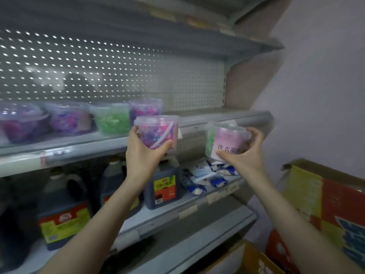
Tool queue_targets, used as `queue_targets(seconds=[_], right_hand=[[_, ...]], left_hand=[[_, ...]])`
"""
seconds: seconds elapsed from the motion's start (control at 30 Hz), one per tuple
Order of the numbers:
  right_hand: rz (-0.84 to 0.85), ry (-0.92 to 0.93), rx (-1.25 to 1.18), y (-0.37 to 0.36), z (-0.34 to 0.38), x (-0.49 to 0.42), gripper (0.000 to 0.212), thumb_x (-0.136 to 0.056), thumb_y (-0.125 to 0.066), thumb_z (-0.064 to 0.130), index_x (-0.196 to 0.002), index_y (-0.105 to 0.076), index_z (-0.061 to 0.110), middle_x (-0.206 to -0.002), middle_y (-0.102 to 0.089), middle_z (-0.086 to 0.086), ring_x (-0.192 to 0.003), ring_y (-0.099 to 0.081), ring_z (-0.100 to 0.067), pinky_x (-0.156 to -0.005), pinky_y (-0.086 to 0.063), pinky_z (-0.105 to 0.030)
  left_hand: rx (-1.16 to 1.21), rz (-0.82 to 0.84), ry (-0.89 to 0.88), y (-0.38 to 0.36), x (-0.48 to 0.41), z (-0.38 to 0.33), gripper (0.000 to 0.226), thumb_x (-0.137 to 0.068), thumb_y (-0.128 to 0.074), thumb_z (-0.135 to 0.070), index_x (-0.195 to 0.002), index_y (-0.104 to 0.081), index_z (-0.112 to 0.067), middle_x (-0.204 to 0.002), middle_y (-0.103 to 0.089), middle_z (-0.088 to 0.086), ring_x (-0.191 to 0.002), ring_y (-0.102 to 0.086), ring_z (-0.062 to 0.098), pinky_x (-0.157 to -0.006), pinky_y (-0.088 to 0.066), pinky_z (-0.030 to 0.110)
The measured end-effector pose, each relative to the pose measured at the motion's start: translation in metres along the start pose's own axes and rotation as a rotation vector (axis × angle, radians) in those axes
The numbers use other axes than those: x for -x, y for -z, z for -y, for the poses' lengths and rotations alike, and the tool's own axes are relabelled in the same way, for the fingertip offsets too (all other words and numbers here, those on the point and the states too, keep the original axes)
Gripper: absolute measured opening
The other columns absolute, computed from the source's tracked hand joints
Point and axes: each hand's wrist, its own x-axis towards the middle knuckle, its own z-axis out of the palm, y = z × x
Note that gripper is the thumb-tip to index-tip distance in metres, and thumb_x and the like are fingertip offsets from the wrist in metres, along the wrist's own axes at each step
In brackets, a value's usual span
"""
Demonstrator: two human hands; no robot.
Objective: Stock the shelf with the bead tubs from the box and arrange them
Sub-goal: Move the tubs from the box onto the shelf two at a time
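Observation:
My left hand (145,153) grips a clear tub of pink and blue beads (158,131) from below, held just in front of the grey shelf (197,120). My right hand (243,151) holds a second tub with green beads and a pink label (223,139), tilted, lower and to the right. Several tubs stand in a row on the shelf: two purple ones (21,121) (69,118), a green one (112,120) and another purple one (146,107) behind the held tub. The shelf's right part is bare.
Dark jugs with red and yellow labels (63,212) (164,184) and blue-white packets (207,175) fill the shelf below. A colourful cardboard box (325,204) stands at the right. An open brown box (248,260) sits at the bottom. A pegboard back panel (98,66) closes the shelf.

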Motion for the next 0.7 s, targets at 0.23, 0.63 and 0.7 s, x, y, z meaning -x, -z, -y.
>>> queue_targets(seconds=[0.23,0.63,0.7], right_hand=[[0.207,0.052,-0.116,-0.097,0.034,-0.016,0.089,-0.06,-0.088,0.014,-0.125,-0.031,0.034,-0.117,-0.046,0.001,-0.099,-0.055,-0.009,-0.069,-0.05,-0.012],[0.281,0.135,-0.102,-0.206,0.063,-0.049,0.09,-0.056,-0.089,0.027,-0.124,-0.031,0.037,-0.112,-0.048,0.003,-0.103,-0.056,-0.018,-0.076,-0.046,-0.024],[0.275,0.125,-0.086,-0.214,0.06,-0.055,0.09,-0.055,-0.088,0.028,-0.122,-0.03,0.039,-0.114,-0.049,0.002,-0.104,-0.055,-0.019,-0.077,-0.046,-0.025]], left_hand=[[-0.125,-0.154,-0.017,0.078,-0.041,0.017,0.1,-0.066,-0.079,-0.047,-0.143,-0.027,-0.011,-0.14,-0.044,0.005,-0.127,-0.044,0.019,-0.107,-0.038,0.038],[-0.246,-0.201,-0.05,0.108,-0.088,0.03,0.1,-0.063,-0.077,-0.051,-0.141,-0.03,-0.011,-0.135,-0.05,0.006,-0.124,-0.048,0.02,-0.103,-0.041,0.039],[-0.25,-0.195,-0.036,0.105,-0.097,0.033,0.1,-0.06,-0.076,-0.054,-0.138,-0.031,-0.011,-0.131,-0.053,0.004,-0.119,-0.052,0.02,-0.1,-0.043,0.041]])
